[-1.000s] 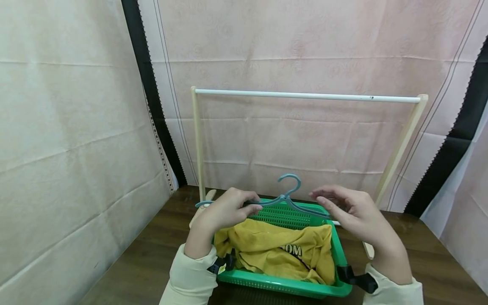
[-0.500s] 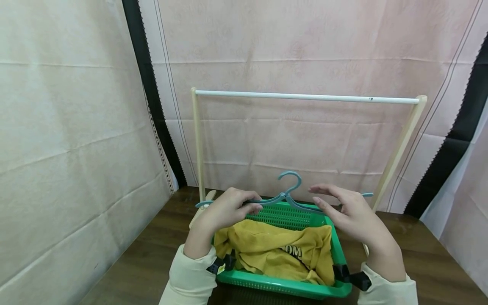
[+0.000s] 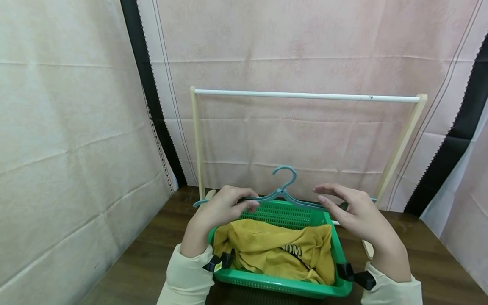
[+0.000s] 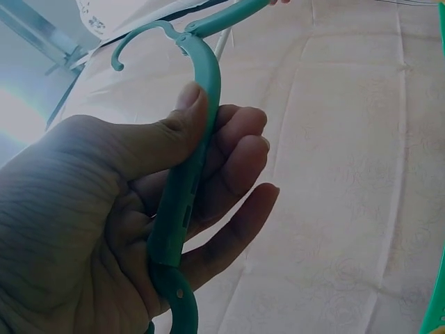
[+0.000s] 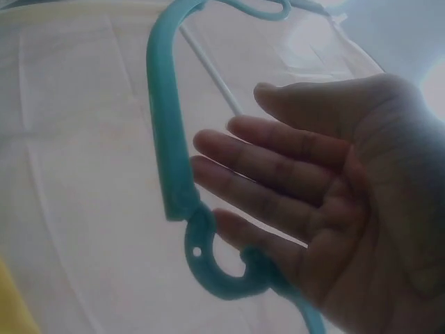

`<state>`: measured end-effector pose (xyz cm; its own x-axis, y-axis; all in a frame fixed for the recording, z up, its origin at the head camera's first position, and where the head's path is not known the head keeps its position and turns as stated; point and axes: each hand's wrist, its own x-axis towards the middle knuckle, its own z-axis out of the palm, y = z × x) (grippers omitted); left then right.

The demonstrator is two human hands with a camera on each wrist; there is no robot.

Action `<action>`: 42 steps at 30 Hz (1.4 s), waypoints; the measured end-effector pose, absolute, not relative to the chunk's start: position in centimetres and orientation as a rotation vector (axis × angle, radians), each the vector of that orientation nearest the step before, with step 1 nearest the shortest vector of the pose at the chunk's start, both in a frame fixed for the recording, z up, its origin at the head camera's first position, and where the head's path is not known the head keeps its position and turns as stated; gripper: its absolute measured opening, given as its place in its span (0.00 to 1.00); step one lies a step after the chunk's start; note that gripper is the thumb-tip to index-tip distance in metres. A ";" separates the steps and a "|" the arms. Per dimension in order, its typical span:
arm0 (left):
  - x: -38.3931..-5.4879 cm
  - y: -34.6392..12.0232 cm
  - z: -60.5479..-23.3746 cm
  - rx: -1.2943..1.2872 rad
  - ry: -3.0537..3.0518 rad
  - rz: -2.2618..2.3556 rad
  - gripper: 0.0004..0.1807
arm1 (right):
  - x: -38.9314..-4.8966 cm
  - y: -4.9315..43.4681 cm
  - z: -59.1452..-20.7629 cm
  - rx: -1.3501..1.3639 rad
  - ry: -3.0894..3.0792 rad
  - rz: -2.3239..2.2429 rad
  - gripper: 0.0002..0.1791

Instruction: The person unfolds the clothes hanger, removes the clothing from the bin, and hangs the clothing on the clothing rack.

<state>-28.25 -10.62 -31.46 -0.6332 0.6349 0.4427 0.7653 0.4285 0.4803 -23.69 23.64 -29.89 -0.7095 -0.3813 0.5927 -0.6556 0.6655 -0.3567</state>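
A blue-green plastic clothes hanger [image 3: 284, 194] is held above a green basket [image 3: 280, 289], its hook pointing up. My left hand [image 3: 225, 207] pinches the hanger's left arm; in the left wrist view the thumb [image 4: 189, 104] lies across it with the fingers behind. At the hanger's right arm is my right hand [image 3: 356, 214]. Seen from the right wrist, its fingers [image 5: 271, 167] are extended and spread beside the hanger arm [image 5: 167, 125], with the thumb apart from it. A yellow garment [image 3: 274, 250] with printed letters lies bunched in the basket.
Behind the basket stands a rack with a white horizontal bar [image 3: 305, 95] and cream side posts [image 3: 197, 144]. All of it is on a dark wooden table [image 3: 126, 262], enclosed by pale fabric walls [image 3: 76, 148].
The hanger and my left hand have shifted slightly left, and the hook stands a little higher. My right hand moved in toward the hanger, then back out to the right. Basket and garment stay put.
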 end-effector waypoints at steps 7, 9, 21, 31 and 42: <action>-28.3 -10.7 -31.3 -1.243 -2.446 -0.989 0.07 | -23.7 23.8 -29.8 0.801 -2.401 0.784 0.14; -28.3 -10.7 -31.3 -1.239 -2.438 -0.988 0.07 | -23.6 23.8 -29.8 0.797 -2.394 0.779 0.14; -28.2 -10.8 -31.5 -1.229 -2.423 -1.007 0.07 | -23.6 24.0 -29.9 0.800 -2.377 0.773 0.15; -27.9 -10.9 -31.4 -1.198 -2.367 -1.051 0.07 | -23.4 24.0 -29.8 0.787 -2.392 0.796 0.15; -28.0 -10.8 -31.3 -1.195 -2.324 -1.052 0.07 | -23.3 24.0 -29.7 0.805 -2.394 0.823 0.15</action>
